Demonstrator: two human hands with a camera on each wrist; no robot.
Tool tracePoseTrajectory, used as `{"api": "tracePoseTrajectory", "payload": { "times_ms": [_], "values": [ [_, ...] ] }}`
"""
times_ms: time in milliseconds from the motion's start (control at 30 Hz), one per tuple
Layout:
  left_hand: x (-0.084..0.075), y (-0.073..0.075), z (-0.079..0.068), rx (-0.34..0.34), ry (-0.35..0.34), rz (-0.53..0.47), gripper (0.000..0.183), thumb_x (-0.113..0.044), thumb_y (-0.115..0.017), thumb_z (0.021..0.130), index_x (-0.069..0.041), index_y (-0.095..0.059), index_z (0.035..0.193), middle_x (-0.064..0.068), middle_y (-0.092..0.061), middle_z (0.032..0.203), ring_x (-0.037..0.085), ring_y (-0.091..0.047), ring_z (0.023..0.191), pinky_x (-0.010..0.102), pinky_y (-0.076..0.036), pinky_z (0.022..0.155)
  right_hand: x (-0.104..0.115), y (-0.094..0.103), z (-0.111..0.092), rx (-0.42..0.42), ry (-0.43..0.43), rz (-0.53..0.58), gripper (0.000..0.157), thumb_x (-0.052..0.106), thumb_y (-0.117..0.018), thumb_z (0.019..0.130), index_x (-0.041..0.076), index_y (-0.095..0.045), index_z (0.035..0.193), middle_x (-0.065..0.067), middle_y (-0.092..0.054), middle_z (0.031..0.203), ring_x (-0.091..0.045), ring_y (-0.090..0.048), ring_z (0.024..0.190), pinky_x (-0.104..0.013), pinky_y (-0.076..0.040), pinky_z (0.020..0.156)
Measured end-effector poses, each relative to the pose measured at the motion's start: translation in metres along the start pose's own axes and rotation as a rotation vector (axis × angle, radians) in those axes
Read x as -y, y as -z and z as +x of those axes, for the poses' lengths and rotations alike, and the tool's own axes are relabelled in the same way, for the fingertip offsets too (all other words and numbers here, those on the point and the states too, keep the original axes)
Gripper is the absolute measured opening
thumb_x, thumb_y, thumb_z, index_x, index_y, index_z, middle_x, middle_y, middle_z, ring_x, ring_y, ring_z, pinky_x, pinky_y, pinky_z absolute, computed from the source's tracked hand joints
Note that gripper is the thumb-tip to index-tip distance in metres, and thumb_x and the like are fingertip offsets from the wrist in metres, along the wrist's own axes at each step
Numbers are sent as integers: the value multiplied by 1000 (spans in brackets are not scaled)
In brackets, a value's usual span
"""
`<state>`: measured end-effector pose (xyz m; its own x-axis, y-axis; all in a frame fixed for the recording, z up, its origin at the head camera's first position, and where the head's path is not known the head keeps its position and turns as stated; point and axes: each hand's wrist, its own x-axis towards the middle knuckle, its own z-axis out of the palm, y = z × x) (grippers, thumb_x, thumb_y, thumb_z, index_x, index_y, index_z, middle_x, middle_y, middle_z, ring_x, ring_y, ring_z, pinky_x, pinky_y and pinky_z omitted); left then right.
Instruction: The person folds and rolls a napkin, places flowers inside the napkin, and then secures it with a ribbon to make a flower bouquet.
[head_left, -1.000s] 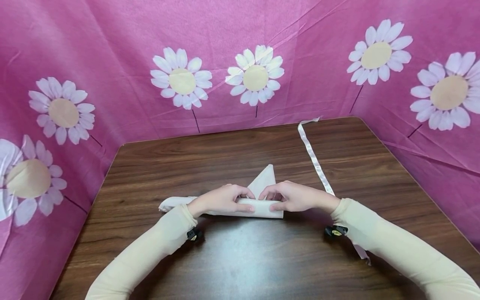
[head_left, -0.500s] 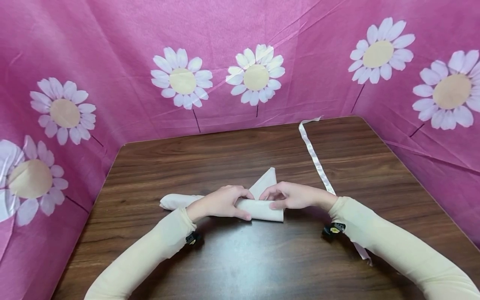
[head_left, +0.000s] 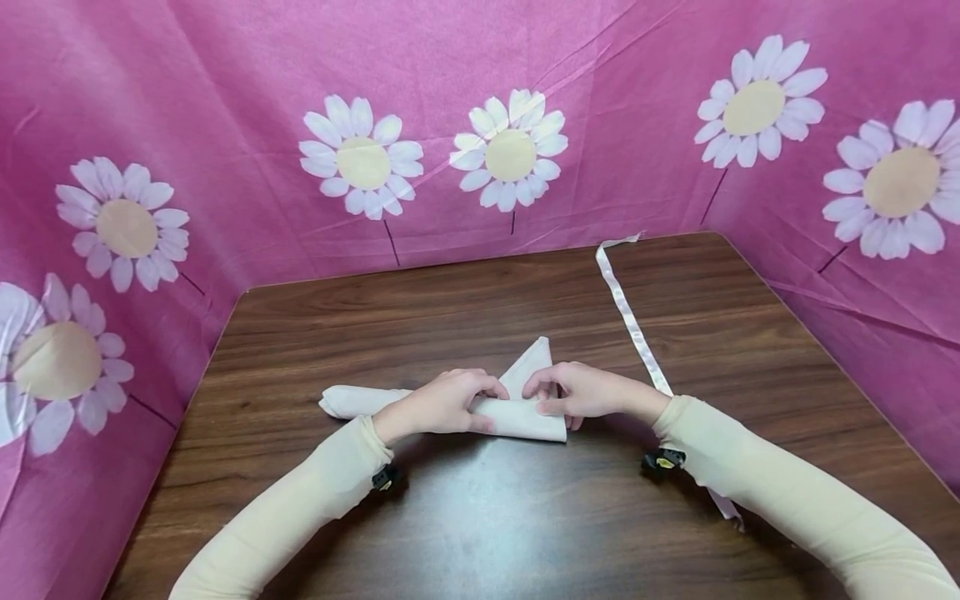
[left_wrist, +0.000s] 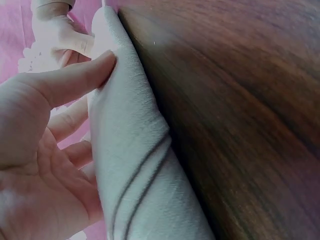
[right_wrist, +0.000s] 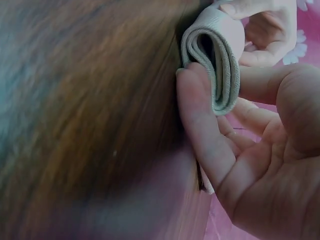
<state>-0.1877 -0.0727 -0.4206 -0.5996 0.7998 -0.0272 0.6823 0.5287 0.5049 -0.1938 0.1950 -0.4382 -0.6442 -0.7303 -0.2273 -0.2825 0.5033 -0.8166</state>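
A white cloth napkin [head_left: 525,420], rolled into a tube, lies across the table with a flat pointed corner [head_left: 531,365] sticking out on its far side. My left hand [head_left: 444,403] grips the roll around its middle; in the left wrist view the thumb [left_wrist: 82,80] presses its near side and the fingers go behind. At the roll's right end, my right hand [head_left: 581,390] pinches the cloth. The right wrist view shows the layered, spiral end of the napkin [right_wrist: 227,75], with one finger [right_wrist: 197,117] against the opening and the thumb on the roll.
A white satin ribbon [head_left: 630,321] runs from the table's back edge toward the front, passing beneath the right forearm. The dark wooden table [head_left: 360,325] is bordered by a pink cloth backdrop [head_left: 247,108] printed with daisies.
The napkin roll's right part has turned slightly, and its pointed corner sits a little lower. The left thumb has shifted left along the roll. The right fingers have closed round the roll's end.
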Motion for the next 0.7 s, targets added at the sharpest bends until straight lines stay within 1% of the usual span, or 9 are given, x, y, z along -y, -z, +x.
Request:
{"api": "tracePoseTrajectory", "payload": {
  "times_ms": [67, 133, 167, 233, 300, 400, 467, 567, 700],
  "values": [
    [1, -1, 0, 3, 3, -1, 34, -20, -84, 83, -16, -72, 115, -5, -67, 104, 10, -58, 90, 32, -47, 84, 0, 0, 0, -26, -13, -38, 21, 8, -67, 98, 3, -65, 118, -1, -61, 83, -16, -62, 50, -34, -55, 46],
    [2, -1, 0, 2, 6, -9, 33, -19, -83, 84, -16, -72, 115, -5, -68, 104, 10, -58, 90, 32, -47, 83, 0, 1, -1, -51, 3, -89, 20, 9, -69, 97, 3, -65, 116, 1, -60, 79, -14, -61, 48, -32, -54, 46],
    [3, -1, 0, 0, 9, -16, 32, -18, -83, 85, -16, -72, 115, -5, -69, 103, 10, -59, 90, 32, -47, 83, 0, 1, -2, -70, 25, -135, 20, 10, -71, 96, 4, -66, 114, 4, -61, 79, -11, -60, 50, -30, -54, 48],
    [3, -1, 0, -4, 22, -29, 31, -17, -82, 85, -16, -72, 114, -6, -70, 102, 11, -59, 89, 33, -47, 82, 2, 2, -3, -111, 82, -222, 21, 13, -74, 94, 5, -68, 112, 7, -62, 80, -8, -58, 56, -27, -53, 54],
    [5, -2, 1, -14, 40, -46, 31, -16, -82, 85, -16, -72, 113, -7, -70, 101, 11, -60, 89, 33, -47, 81, 4, 3, -6, -154, 137, -298, 24, 17, -78, 91, 7, -70, 111, 9, -64, 85, -9, -59, 65, -27, -52, 61],
    [7, -5, 2, -42, 73, -60, 30, -15, -82, 84, -15, -72, 113, -7, -72, 101, 11, -60, 89, 33, -48, 81, 7, 4, -11, -192, 198, -355, 35, 24, -83, 86, 7, -70, 114, 5, -67, 95, -12, -62, 80, -30, -53, 72],
    [8, -8, 3, -63, 84, -66, 30, -15, -82, 84, -15, -72, 112, -7, -72, 101, 11, -61, 89, 33, -48, 82, 9, 3, -15, -198, 221, -381, 44, 28, -86, 82, 6, -69, 117, 2, -68, 102, -15, -62, 87, -34, -53, 76],
    [8, -11, 4, -84, 91, -73, 30, -14, -83, 84, -14, -72, 112, -5, -73, 102, 11, -62, 90, 34, -49, 82, 10, 0, -21, -196, 225, -439, 54, 32, -89, 79, 8, -67, 122, 2, -67, 113, -16, -61, 97, -37, -52, 85],
    [8, -11, 5, -86, 107, -83, 31, -14, -83, 84, -14, -72, 113, -5, -72, 104, 11, -61, 91, 33, -48, 83, 10, -5, -24, -204, 216, -498, 54, 27, -89, 79, 10, -66, 125, 2, -65, 121, -17, -59, 108, -41, -50, 93]
  ]
}}
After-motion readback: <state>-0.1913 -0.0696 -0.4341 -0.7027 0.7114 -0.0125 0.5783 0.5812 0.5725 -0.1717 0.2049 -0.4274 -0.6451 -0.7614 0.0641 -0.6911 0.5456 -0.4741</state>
